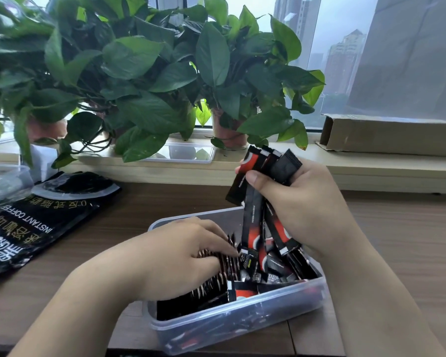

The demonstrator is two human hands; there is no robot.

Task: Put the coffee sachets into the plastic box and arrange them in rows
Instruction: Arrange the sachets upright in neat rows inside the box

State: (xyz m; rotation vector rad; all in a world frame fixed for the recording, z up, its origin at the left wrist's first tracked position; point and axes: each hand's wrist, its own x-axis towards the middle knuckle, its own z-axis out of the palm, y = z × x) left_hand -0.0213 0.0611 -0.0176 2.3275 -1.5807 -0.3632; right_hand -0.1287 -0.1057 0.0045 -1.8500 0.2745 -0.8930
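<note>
Right hand (pixel 301 202) gripping a bundle of coffee sachets (pixel 258 202) above the plastic box (pixel 242 320), left hand (pixel 186 253) pressing sachets inside it

Left hand (pixel 188 253) covers most of the packed sachets (pixel 216 287) in the left half of the plastic box (pixel 242 320), so no count is possible. Its fingertips (pixel 228 249) are motion-blurred. Above the box, the right hand (pixel 301 210) hides the middle of the sachet bundle (pixel 252 220). Sachet print is too small to read. Coffee bag (pixel 36 220), left of the box, is cut off at the view's edge.
</note>
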